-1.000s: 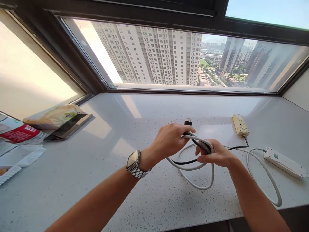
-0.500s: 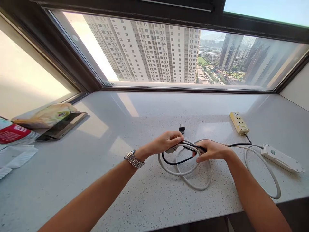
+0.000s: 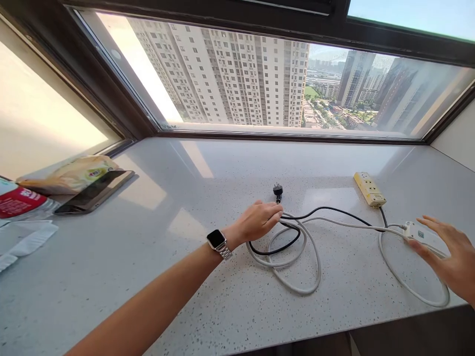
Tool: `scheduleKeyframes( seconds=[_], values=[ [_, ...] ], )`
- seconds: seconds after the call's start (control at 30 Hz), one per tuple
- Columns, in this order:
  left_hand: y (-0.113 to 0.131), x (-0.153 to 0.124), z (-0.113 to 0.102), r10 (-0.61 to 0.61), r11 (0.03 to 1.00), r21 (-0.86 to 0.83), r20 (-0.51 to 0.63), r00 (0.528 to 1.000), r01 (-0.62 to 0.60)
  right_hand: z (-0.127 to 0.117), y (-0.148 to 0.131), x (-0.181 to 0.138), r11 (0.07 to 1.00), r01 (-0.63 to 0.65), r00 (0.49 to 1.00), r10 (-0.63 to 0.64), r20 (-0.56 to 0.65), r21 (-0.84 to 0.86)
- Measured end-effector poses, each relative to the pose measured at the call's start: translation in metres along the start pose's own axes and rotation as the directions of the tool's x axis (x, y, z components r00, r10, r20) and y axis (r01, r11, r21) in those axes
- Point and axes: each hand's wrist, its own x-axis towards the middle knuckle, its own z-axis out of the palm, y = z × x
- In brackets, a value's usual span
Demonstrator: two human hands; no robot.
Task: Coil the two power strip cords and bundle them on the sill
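Note:
My left hand (image 3: 261, 221) is closed around the gathered cables, a loop of white cable (image 3: 318, 264) together with a black cable (image 3: 336, 210). A black three-pin plug (image 3: 278, 190) pokes out just beyond its fingers. At the right edge my right hand (image 3: 454, 254) hovers at the white power strip (image 3: 417, 232), thumb and fingers spread around it; whether it touches the strip I cannot tell. Farther back lies a yellowish power strip (image 3: 370, 190), from which the black cable runs. The white cable leads to the white strip.
On the left of the speckled countertop (image 3: 129, 277) are a dark-screened phone (image 3: 96, 193), a soft yellowish package (image 3: 70, 175), a red-labelled bottle (image 3: 22, 201) and white tissue (image 3: 27, 240). A window (image 3: 241, 84) borders the back. The counter's front edge runs along the lower right.
My right hand has let go of the cables and moved right to the white power strip, its fingers opening. My left hand keeps its hold, turned more palm-down.

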Motion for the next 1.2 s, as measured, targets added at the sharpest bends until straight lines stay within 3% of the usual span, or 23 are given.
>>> scheduleKeyframes(
  seconds=[0.13, 0.27, 0.47, 0.73, 0.8, 0.9, 1.0, 1.07, 1.2],
  values=[
    [-0.002, 0.001, 0.006, -0.008, 0.969, 0.248, -0.042, 0.999, 0.018, 0.028, 0.057, 0.021, 0.937, -0.228, 0.954, 0.270, 0.133, -0.266],
    [-0.004, -0.002, 0.010, -0.024, 0.947, 0.316, -0.087, 0.996, 0.050, 0.051, 0.052, 0.034, 0.909, -0.234, 0.940, 0.302, 0.158, -0.346],
    [-0.006, -0.015, 0.023, 0.015, 0.965, 0.256, -0.286, 0.958, 0.061, 0.074, -0.023, 0.032, 0.910, -0.192, 0.966, 0.242, 0.094, -0.368],
    [0.001, -0.016, 0.039, 0.210, 0.965, 0.225, -0.354, 0.911, -0.135, 0.116, -0.157, 0.036, 0.957, 0.037, 0.990, 0.005, 0.144, -0.289],
    [0.007, -0.015, 0.041, 0.226, 0.957, 0.257, -0.375, 0.899, -0.133, 0.122, -0.182, 0.041, 0.964, 0.057, 0.986, -0.015, 0.163, -0.258],
    [0.015, -0.014, 0.041, 0.262, 0.938, 0.306, -0.320, 0.910, -0.163, 0.122, -0.208, 0.044, 0.977, 0.086, 0.975, -0.042, 0.219, -0.195],
    [0.019, -0.012, 0.037, 0.280, 0.923, 0.333, -0.238, 0.930, -0.192, 0.111, -0.211, 0.047, 0.989, 0.132, 0.947, -0.104, 0.304, -0.073],
    [0.019, -0.009, 0.033, 0.270, 0.925, 0.326, -0.196, 0.943, -0.197, 0.103, -0.200, 0.055, 0.992, 0.120, 0.937, -0.123, 0.326, 0.028],
    [0.018, -0.009, 0.029, 0.285, 0.933, 0.292, -0.234, 0.930, -0.213, 0.097, -0.149, 0.100, 0.995, 0.032, 0.987, -0.046, 0.157, 0.093]
  ],
)
